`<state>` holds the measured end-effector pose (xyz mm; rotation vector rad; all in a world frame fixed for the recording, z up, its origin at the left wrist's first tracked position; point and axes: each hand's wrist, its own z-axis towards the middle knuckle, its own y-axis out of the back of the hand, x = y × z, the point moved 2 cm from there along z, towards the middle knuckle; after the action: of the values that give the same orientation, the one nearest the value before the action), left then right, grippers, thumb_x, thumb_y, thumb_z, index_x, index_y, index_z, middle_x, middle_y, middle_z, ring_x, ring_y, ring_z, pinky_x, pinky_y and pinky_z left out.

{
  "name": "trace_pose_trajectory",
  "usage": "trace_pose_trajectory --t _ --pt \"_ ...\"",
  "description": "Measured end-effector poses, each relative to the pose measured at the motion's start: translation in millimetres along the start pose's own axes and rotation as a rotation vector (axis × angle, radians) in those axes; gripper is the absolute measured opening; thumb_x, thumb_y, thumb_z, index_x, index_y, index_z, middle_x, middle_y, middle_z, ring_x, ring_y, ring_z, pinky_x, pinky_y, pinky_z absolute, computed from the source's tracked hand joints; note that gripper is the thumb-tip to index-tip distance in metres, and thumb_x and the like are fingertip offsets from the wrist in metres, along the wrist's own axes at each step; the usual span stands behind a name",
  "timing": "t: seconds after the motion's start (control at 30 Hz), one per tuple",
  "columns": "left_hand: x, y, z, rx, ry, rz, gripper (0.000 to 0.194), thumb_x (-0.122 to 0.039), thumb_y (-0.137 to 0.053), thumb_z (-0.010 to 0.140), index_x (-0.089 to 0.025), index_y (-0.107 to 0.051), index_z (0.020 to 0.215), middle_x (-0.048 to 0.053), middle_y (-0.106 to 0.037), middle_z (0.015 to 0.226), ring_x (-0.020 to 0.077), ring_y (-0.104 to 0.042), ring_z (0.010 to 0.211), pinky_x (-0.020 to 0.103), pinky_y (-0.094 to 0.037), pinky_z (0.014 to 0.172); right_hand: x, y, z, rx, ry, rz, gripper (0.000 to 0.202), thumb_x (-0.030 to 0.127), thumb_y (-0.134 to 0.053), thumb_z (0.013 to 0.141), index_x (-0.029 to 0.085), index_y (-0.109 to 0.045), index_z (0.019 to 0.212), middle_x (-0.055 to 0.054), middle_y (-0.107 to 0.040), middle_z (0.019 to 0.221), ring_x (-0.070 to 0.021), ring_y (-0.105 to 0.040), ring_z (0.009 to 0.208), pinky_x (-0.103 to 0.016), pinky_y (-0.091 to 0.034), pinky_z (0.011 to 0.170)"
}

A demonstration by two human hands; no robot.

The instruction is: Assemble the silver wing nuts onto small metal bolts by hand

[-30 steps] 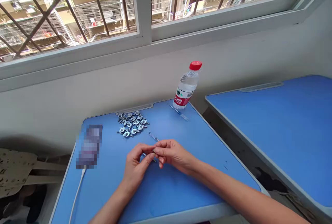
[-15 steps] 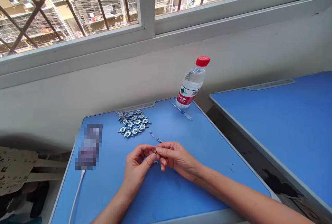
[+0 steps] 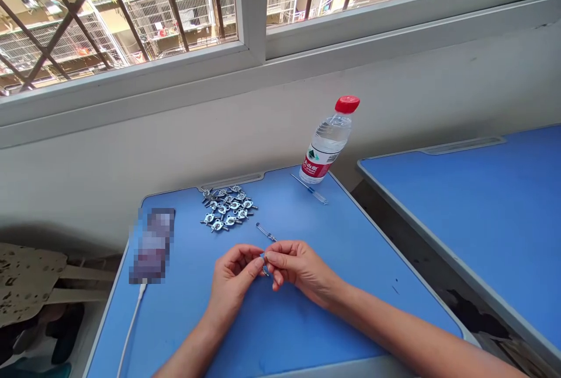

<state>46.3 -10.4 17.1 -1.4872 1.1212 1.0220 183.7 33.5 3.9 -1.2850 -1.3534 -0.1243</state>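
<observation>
My left hand [image 3: 239, 276] and my right hand [image 3: 298, 267] meet above the front half of the blue desk, fingertips pinched together. Between them is a small metal part [image 3: 265, 271], mostly covered by the fingers, with only a shiny bit showing below my left thumb. Just behind my right hand lies a thin clear pen-like tube [image 3: 265, 232], its near end hidden by the fingers. Farther back and left, a pile of small silver metal fittings [image 3: 228, 208] with rings and short pins rests on the desk.
A water bottle [image 3: 326, 147] with a red cap stands at the back right, beside a clear pen [image 3: 310, 189] with blue inside. At left lies a blurred-out phone-like object [image 3: 153, 246] with a white cable [image 3: 132, 325]. A second blue desk [image 3: 482, 203] stands right, across a gap.
The whole view has shifted slightly, moving things a little to the right. Both hands keep their pinch, with the fingertips moving only slightly around the metal part.
</observation>
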Motion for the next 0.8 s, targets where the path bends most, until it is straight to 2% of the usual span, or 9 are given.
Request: trace_pose_trajectory --t 0.5,0.8 --pt "2.4 0.8 1.2 -0.008 0.000 0.038 0.027 -0.039 -0.078 0.072 -0.015 -0.070 0.082 0.001 -0.070 0.066 0.0110 -0.062 0.064 0.021 -0.049 0.064 -0.9 -0.1 -3.4 -0.045 -0.016 -0.058 0.034 0.043 -0.084 0.063 0.012 -0.072 0.067 -0.002 -0.065 0.064 -0.0099 -0.059 0.049 -0.027 -0.053 0.057" --pt "0.9 -0.2 1.4 -0.008 -0.003 0.040 0.026 -0.039 -0.078 0.072 -0.016 -0.070 0.079 0.000 -0.070 0.065 0.0113 -0.063 0.064 0.021 -0.050 0.064 2.2 -1.1 -3.5 -0.059 -0.021 -0.094 0.034 0.045 -0.083 0.062 0.012 -0.073 0.068 -0.003 -0.067 0.067 -0.0106 -0.061 0.050 -0.026 -0.051 0.056"
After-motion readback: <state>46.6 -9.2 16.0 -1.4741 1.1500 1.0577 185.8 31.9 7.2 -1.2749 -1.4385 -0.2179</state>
